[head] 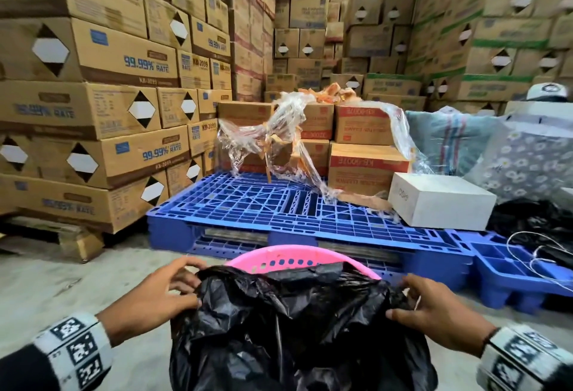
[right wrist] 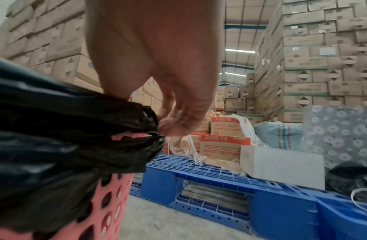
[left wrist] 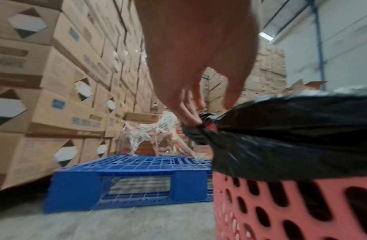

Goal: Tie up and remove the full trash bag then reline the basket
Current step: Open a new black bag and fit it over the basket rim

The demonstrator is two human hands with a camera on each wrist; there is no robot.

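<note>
Fingers of the left hand (head: 161, 293) at 9 o'clock and the right hand (head: 440, 310) at 3 o'clock are pinched on the black trash bag (head: 294, 322) in the pink basket (head: 279, 259). If pulled hard, thin plastic could be torn.

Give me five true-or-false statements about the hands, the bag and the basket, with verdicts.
1. Both hands grip the black trash bag. True: left hand and right hand pinch its opposite edges.
2. The bag is already tied in a knot. False: its top is gathered but unknotted.
3. The basket is pink with holes. True.
4. The bag lies on the blue pallet. False: it sits in the basket on the floor.
5. The white box rests on the pallet. True.
</note>
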